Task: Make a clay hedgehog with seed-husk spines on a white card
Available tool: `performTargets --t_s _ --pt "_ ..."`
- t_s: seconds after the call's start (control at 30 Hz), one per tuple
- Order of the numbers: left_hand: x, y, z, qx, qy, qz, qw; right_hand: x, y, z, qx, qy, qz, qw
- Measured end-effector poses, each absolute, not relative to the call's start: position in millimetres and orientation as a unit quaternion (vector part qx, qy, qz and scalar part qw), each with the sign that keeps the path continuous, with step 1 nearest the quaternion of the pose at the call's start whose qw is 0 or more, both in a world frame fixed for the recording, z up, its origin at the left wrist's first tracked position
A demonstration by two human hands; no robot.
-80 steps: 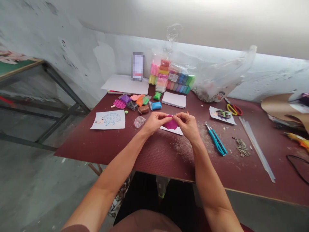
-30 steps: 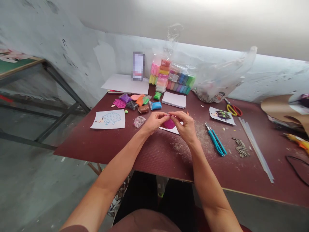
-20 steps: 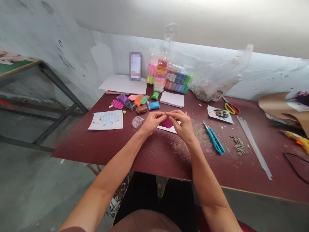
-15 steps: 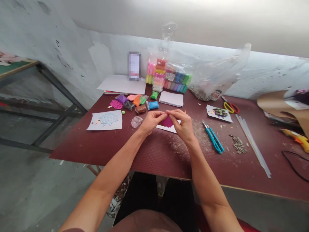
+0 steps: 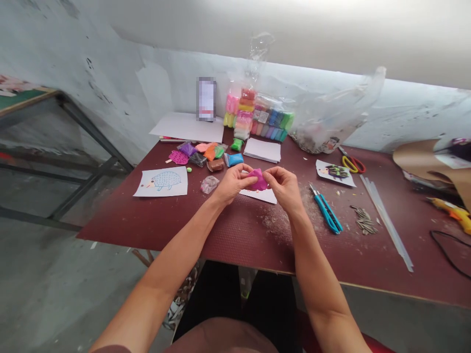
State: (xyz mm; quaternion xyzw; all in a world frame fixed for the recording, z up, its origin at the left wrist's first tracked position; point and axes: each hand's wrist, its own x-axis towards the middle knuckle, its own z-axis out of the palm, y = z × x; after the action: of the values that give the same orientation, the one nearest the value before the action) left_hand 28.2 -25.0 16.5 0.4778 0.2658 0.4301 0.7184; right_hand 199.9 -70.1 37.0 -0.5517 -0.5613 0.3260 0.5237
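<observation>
A thin magenta piece [image 5: 259,180], soft and crumpled, is held up between my two hands over the middle of the table. My left hand [image 5: 235,184] pinches its left side. At its right edge, the closed fingertips of my right hand [image 5: 282,185] grip it too. Just beneath lies a white paper [image 5: 265,196], partly covered by my hands. Left of my left hand is a small clear packet [image 5: 209,184]. Brown [image 5: 215,165] and blue [image 5: 234,159] clay packets lie just behind.
A hedgehog drawing [image 5: 162,181] lies left. On the right are a teal cutter [image 5: 327,212], scissors [image 5: 353,164], a decorated card [image 5: 335,173], clear sticks [image 5: 387,223] and a glue gun [image 5: 451,210]. Clay packs [image 5: 270,117] and a plastic bag [image 5: 320,130] stand at the back.
The magenta piece has been raised and turned, and now shows a crumpled face between my hands. My hands have moved slightly apart, the right one to the right.
</observation>
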Motion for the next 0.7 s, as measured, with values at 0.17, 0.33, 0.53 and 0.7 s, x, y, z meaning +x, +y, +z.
performTargets --t_s 0.17,0.33,0.53,0.7 --pt "27.2 -25.1 16.8 0.491 0.261 0.410 0.722 199.2 -69.1 35.6 -0.548 -0.556 0.325 0.534" --pt "26.9 -23.7 15.1 0.509 0.262 0.420 0.704 195.7 -69.2 33.0 -0.544 -0.567 0.337 0.518" --pt "28.8 -26.8 18.3 0.515 0.277 0.429 0.688 194.4 -71.1 31.1 -0.545 -0.549 0.339 0.535" --pt "29.6 -25.0 19.9 0.505 0.310 0.461 0.661 195.0 -69.7 33.2 -0.547 -0.537 0.347 0.541"
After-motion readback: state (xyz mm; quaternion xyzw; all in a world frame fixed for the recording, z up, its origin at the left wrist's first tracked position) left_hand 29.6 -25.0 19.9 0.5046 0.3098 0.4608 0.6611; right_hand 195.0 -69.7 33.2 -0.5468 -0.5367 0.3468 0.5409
